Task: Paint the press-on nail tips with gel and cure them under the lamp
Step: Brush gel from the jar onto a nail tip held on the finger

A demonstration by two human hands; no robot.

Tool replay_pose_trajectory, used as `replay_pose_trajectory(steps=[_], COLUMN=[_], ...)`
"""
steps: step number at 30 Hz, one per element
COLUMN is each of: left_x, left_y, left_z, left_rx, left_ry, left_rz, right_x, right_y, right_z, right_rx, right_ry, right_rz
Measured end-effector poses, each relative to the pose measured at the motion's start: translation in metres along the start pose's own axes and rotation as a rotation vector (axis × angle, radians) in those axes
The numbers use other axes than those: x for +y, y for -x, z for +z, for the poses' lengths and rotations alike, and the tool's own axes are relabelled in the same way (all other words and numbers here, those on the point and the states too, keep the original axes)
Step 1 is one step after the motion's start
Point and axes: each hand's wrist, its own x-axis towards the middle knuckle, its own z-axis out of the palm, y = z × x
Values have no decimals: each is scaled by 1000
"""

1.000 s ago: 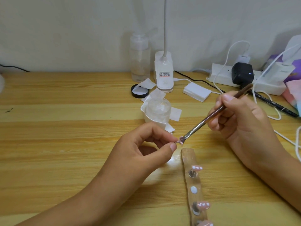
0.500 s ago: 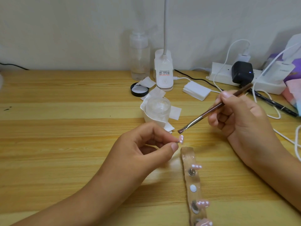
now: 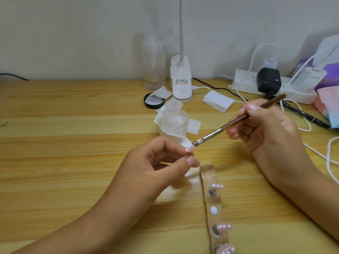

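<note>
My left hand (image 3: 156, 162) pinches a small pink nail tip (image 3: 189, 149) between fingertips and thumb, above the wooden table. My right hand (image 3: 266, 132) grips a brown-handled brush (image 3: 234, 123), whose bristles touch the far end of that tip. A clear holder strip (image 3: 207, 171) lies on the table below the hands, with three pink nail tips (image 3: 217, 186) mounted along it. An open clear gel jar (image 3: 174, 121) wrapped in white wipes stands just behind my left fingers. The white clip lamp (image 3: 181, 83) stands at the back centre.
A clear bottle (image 3: 153, 65) and a black jar lid (image 3: 154, 101) sit left of the lamp. A stack of white pads (image 3: 218, 101), a power strip (image 3: 245, 83) with adapters and white cables, and a black pen (image 3: 304, 114) crowd the back right.
The brush lifted off the nail tip half a second ago and has come back down onto it. My left hand has turned the tip slightly upward.
</note>
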Motion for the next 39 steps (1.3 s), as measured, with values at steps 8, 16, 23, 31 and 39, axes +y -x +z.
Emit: replay_pose_trajectory(steps=[8, 16, 23, 31, 39], left_x=[6, 4, 3, -2, 0], left_y=[0, 18, 20, 18, 25], left_z=[0, 4, 8, 5, 3], left_rx=[8, -159, -186, -235, -363], left_ry=[72, -482, -727, -694, -811], left_rz=[61, 255, 403, 338, 510], right_x=[0, 0, 1, 1, 0], right_y=[-5, -7, -7, -7, -6], right_z=[-6, -6, -8, -7, -7], right_rx=[119, 147, 105, 100, 114], right_ry=[-69, -100, -85, -75, -71], right_rz=[22, 49, 44, 47, 66])
